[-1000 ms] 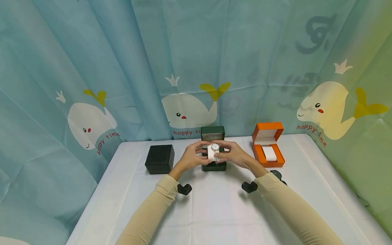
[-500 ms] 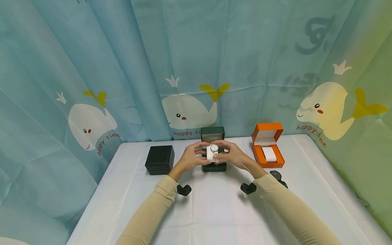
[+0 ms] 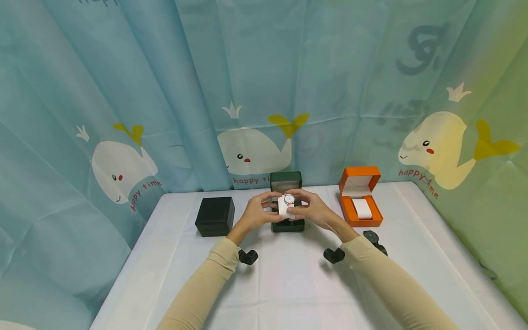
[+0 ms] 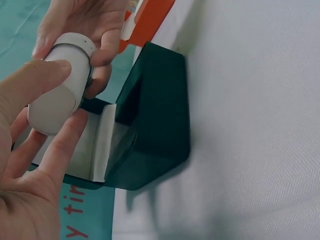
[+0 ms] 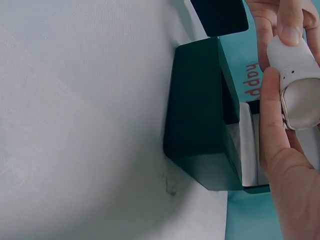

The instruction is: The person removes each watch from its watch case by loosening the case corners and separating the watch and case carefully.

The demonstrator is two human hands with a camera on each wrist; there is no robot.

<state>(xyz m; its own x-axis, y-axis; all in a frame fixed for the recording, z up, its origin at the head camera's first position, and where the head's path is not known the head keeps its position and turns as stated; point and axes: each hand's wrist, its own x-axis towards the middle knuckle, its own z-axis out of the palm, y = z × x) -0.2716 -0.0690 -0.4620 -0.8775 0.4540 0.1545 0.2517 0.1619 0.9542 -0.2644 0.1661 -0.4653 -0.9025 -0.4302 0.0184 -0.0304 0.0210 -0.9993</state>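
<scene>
Above an open dark green watch box [image 3: 286, 177], both hands hold a white watch cushion [image 3: 282, 208] with a white-strapped watch [image 3: 289, 199] round it. My left hand [image 3: 253, 214] grips the cushion's left end between thumb and fingers. On the other side, my right hand [image 3: 315, 210] pinches the watch and its strap. The left wrist view shows the cushion's rounded white end [image 4: 50, 107] under the left thumb. In the right wrist view, the watch's round face [image 5: 302, 102] lies beside the right fingers. Part of the strap is hidden by the fingers.
Left of the green box stands a closed black box [image 3: 215, 215]. At right, an open orange watch box [image 3: 348, 212] holds a white cushion [image 3: 362, 208]. Dark watches [image 3: 371, 236] lie near the right sleeve. A curtain [image 3: 185, 68] hangs behind the white-covered table [image 3: 288, 284].
The cushion and watch have shifted very slightly left since the first frame. Both hands keep their hold, and the boxes stay where they were.
</scene>
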